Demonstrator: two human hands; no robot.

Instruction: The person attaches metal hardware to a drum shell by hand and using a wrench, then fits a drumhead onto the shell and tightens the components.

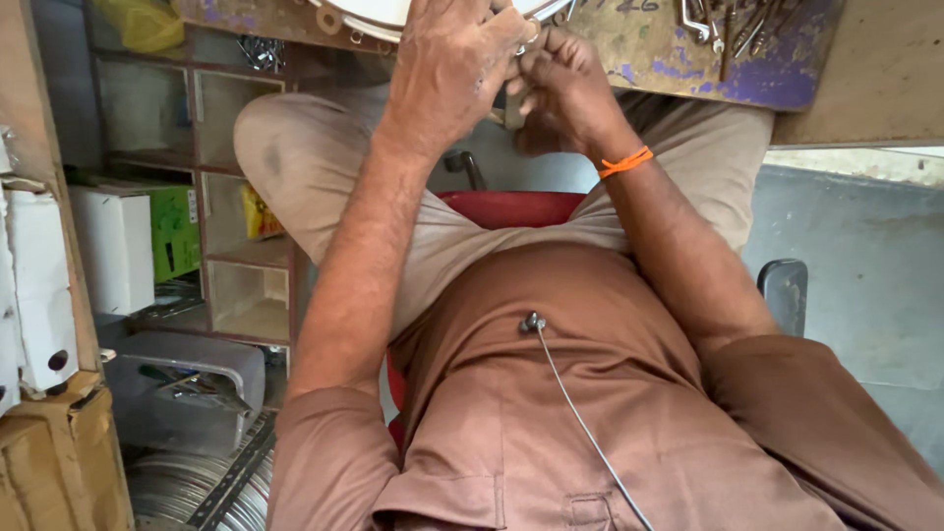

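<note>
1. You are sitting on a red stool (511, 208), nearest in view.
2. Your right hand (565, 93) is pinching its fingers closed on a small metal fitting (532, 36); it is sitting at your fingertips, touching the disc's rim.
3. Your left hand (447, 69) is curling closed over the white disc (379, 14) at the bench (669, 49) edge.
4. You are seemingly working the fitting at the rim; any further move is calling for a steady pinch.
5. Wrenches (718, 25) are lying far right.

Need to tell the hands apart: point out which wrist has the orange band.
The right hand: an orange band circles its wrist. The left hand, pressing on the white round object, has a bare wrist.
</note>
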